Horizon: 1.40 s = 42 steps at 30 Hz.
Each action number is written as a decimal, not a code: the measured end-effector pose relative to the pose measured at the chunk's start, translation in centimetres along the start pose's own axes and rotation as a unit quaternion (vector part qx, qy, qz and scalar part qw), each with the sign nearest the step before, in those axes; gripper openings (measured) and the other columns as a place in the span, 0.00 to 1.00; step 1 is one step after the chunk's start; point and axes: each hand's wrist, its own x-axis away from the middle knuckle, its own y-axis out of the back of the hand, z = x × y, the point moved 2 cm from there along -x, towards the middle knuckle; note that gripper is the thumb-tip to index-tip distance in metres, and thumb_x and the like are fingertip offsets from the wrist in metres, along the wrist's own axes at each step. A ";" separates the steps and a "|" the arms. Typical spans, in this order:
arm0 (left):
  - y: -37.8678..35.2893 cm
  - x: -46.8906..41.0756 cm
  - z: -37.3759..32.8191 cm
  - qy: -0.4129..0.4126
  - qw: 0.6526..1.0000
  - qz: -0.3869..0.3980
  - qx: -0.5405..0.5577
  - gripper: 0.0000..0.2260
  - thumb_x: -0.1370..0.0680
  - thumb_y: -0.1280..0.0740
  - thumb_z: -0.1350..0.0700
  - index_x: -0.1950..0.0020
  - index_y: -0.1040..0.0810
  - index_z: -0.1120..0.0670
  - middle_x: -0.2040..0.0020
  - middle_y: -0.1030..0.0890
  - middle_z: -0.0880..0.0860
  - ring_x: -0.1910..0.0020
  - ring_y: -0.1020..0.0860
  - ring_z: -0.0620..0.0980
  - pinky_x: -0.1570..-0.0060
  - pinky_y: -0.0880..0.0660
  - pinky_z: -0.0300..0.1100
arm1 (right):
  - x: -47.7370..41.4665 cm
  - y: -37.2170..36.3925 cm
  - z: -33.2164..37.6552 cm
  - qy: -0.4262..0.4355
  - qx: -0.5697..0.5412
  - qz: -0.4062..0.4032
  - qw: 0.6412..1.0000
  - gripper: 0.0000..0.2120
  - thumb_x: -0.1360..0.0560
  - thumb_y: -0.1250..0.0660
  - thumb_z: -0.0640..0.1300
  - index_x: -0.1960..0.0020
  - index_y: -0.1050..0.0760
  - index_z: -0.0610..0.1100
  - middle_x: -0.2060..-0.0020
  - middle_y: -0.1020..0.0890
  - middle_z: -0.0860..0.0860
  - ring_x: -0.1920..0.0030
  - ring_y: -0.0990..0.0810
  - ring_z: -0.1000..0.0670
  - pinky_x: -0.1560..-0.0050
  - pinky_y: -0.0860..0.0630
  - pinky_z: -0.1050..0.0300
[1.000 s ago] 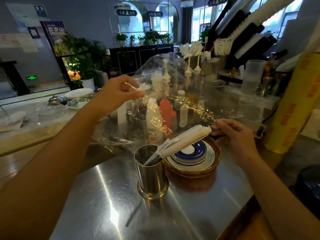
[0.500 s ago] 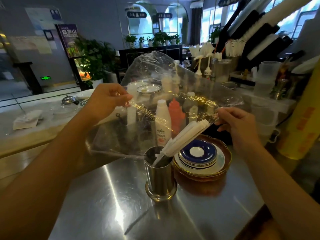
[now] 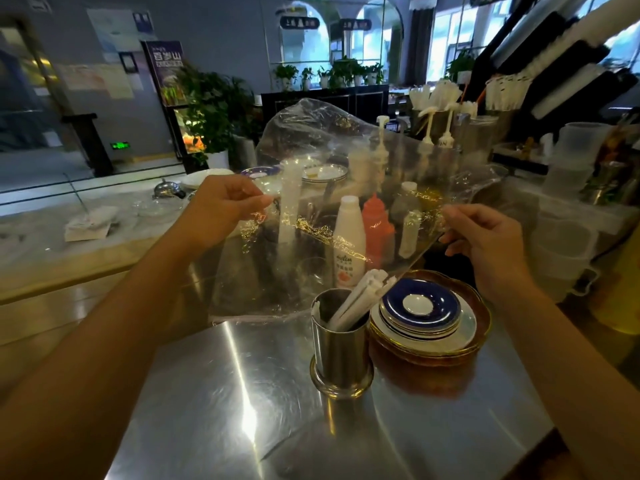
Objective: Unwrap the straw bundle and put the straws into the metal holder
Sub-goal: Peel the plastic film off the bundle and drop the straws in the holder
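Two hands hold one clear plastic wrap (image 3: 346, 161) stretched between them above the counter; the left hand (image 3: 221, 209) pinches the sheet's left edge between thumb and fingertips (image 3: 263, 203), and the right hand (image 3: 485, 240) pinches the right edge, its fingers (image 3: 453, 214) curled onto the film; the wrap stands up like a screen, crinkled along the line between the two grips, with its lower edge hanging down to the steel counter (image 3: 242, 393) behind the holder; white straws (image 3: 360, 296) lean together to the right inside the metal holder (image 3: 341, 344), their tops clear of its rim and just under the wrap near the right hand; the holder stands upright on the counter, touching or just beside a stack of plates (image 3: 429, 317) on its right; seen through the film are a white bottle (image 3: 349, 240) and a red squeeze bottle (image 3: 375, 226), side by side.
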 end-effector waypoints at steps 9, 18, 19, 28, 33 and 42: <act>0.4 0.4 1.6 0.007 1.000 -0.012 0.010 0.04 0.25 0.33 0.57 0.60 0.22 0.50 0.60 0.19 0.54 0.60 0.20 0.52 0.55 0.23 0.43 | 1.8 -1.4 -3.7 -0.044 0.051 0.089 0.994 0.04 0.29 0.32 0.40 0.57 0.21 0.48 0.63 0.19 0.48 0.67 0.21 0.56 0.69 0.23 0.64; 0.9 0.7 2.8 0.013 0.999 -0.029 0.021 0.05 0.25 0.34 0.56 0.59 0.22 0.53 0.61 0.20 0.58 0.59 0.21 0.58 0.55 0.23 0.47 | 1.5 -3.0 -4.3 -0.032 0.070 0.098 0.992 0.07 0.28 0.33 0.38 0.62 0.20 0.48 0.72 0.17 0.54 0.71 0.21 0.58 0.71 0.24 0.67; 1.0 0.7 2.8 0.012 0.999 -0.034 0.024 0.04 0.25 0.34 0.56 0.59 0.22 0.53 0.61 0.20 0.59 0.58 0.21 0.60 0.54 0.23 0.50 | 1.3 -3.1 -4.1 -0.027 0.068 0.095 0.993 0.08 0.28 0.33 0.38 0.62 0.20 0.48 0.72 0.17 0.55 0.71 0.21 0.58 0.71 0.24 0.67; 1.9 0.7 3.5 0.029 0.996 -0.077 0.046 0.03 0.24 0.34 0.55 0.57 0.23 0.52 0.62 0.20 0.53 0.63 0.20 0.46 0.58 0.22 0.39 | -0.1 -4.6 -2.9 0.007 0.056 0.071 0.996 0.07 0.28 0.33 0.44 0.63 0.20 0.52 0.66 0.19 0.55 0.63 0.21 0.54 0.62 0.22 0.57; 2.2 0.9 3.8 0.055 0.993 -0.090 0.056 0.06 0.23 0.35 0.55 0.52 0.23 0.57 0.61 0.20 0.55 0.62 0.20 0.51 0.58 0.22 0.43 | -0.8 -5.6 -2.0 0.029 0.052 0.065 0.996 0.11 0.27 0.34 0.44 0.66 0.22 0.56 0.67 0.19 0.58 0.65 0.22 0.63 0.65 0.26 0.68; 3.1 0.9 3.3 0.074 0.986 -0.132 0.076 0.10 0.21 0.40 0.52 0.56 0.23 0.55 0.62 0.21 0.55 0.63 0.21 0.50 0.59 0.22 0.41 | -2.0 -7.0 -0.6 0.059 0.036 0.056 0.996 0.07 0.26 0.35 0.45 0.63 0.24 0.52 0.61 0.20 0.49 0.58 0.22 0.49 0.55 0.26 0.55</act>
